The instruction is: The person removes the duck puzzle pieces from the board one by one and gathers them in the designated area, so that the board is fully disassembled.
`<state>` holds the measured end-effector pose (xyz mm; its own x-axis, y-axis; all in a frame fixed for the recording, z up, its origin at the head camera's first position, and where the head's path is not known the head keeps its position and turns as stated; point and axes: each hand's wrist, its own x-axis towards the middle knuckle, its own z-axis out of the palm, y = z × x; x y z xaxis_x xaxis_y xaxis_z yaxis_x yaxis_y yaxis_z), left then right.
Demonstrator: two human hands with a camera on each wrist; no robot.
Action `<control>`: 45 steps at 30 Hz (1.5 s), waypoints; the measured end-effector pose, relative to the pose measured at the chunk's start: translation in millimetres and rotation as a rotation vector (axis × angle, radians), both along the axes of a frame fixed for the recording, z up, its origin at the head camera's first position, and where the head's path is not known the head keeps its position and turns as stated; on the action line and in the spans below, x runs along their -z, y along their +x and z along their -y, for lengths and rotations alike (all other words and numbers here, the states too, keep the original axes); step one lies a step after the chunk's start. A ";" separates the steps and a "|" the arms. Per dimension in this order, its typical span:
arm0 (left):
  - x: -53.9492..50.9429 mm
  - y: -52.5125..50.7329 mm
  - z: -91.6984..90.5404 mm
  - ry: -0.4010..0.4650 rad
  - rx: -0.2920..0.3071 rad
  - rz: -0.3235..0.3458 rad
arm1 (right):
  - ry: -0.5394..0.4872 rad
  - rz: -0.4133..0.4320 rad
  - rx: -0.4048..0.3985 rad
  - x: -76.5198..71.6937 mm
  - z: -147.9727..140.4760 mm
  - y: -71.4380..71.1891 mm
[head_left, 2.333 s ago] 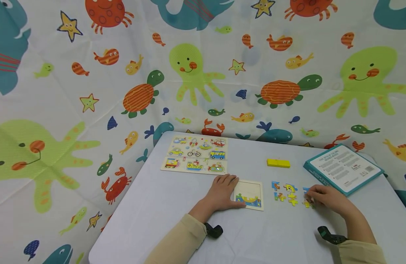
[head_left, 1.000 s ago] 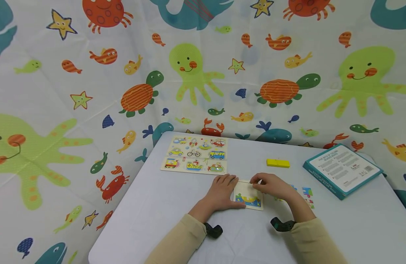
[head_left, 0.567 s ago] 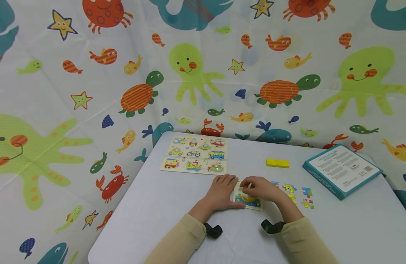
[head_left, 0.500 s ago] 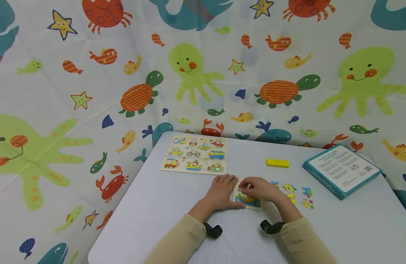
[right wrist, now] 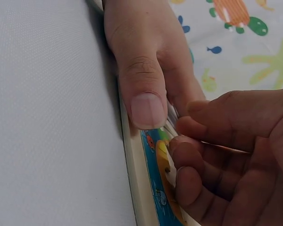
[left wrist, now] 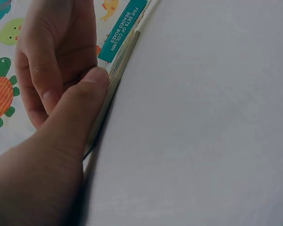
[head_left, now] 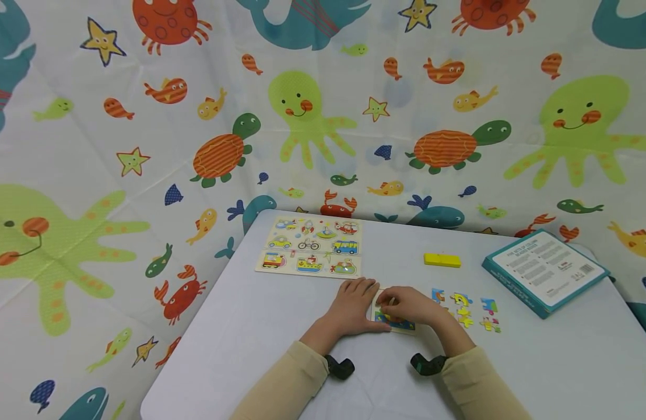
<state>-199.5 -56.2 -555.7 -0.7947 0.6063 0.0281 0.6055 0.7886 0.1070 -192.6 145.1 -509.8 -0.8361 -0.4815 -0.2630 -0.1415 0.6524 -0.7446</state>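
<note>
A small wooden jigsaw tray (head_left: 408, 330) lies on the white table, its lower part filled with a blue and yellow picture (right wrist: 156, 197). My left hand (head_left: 350, 308) holds the tray at its left side, thumb along the near edge, fingers by the far left corner. Over the tray, my right hand (head_left: 411, 304) has its thumb and fingertips pinched together around what looks like a jigsaw piece. That piece is mostly hidden by the fingers. To the right of the tray lie several loose jigsaw pieces (head_left: 489, 305); the right hand and forearm partly cover the nearest ones.
A wooden board with vehicle pictures (head_left: 308, 245) lies at the back left. Behind the loose pieces is a yellow block (head_left: 442, 259). A teal and white box (head_left: 546, 271) lies at the back right. A sea-animal cloth (head_left: 323, 134) hangs behind the table.
My right hand has come from the loose pieces on the right to the tray, then shifted slightly left and down over it. The left hand has stayed on the tray.
</note>
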 end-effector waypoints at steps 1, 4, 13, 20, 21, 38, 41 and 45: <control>0.1 0.1 0.0 0.000 0.000 0.000 | 0.001 -0.004 -0.001 -0.1 0.1 0.3; 0.4 0.2 0.0 -0.004 -0.002 0.002 | 0.009 -0.012 0.005 0.0 0.9 0.9; 0.6 0.4 0.2 -0.006 -0.003 0.004 | 0.051 -0.030 0.009 0.6 3.2 1.4; -0.2 1.1 0.4 -0.003 0.003 -0.003 | 0.038 0.008 0.062 0.6 4.7 3.1; -0.2 1.1 0.4 -0.004 0.002 -0.004 | 0.033 0.010 0.066 0.9 4.6 3.2; -0.1 1.4 0.7 0.004 0.003 -0.015 | 0.040 0.002 0.055 4.1 3.7 0.7; -0.5 1.5 0.6 0.003 0.002 -0.019 | 0.048 -0.012 0.042 2.7 3.6 1.2; -0.1 1.3 0.5 -0.001 0.000 -0.019 | 0.056 -0.029 0.032 1.4 3.5 2.2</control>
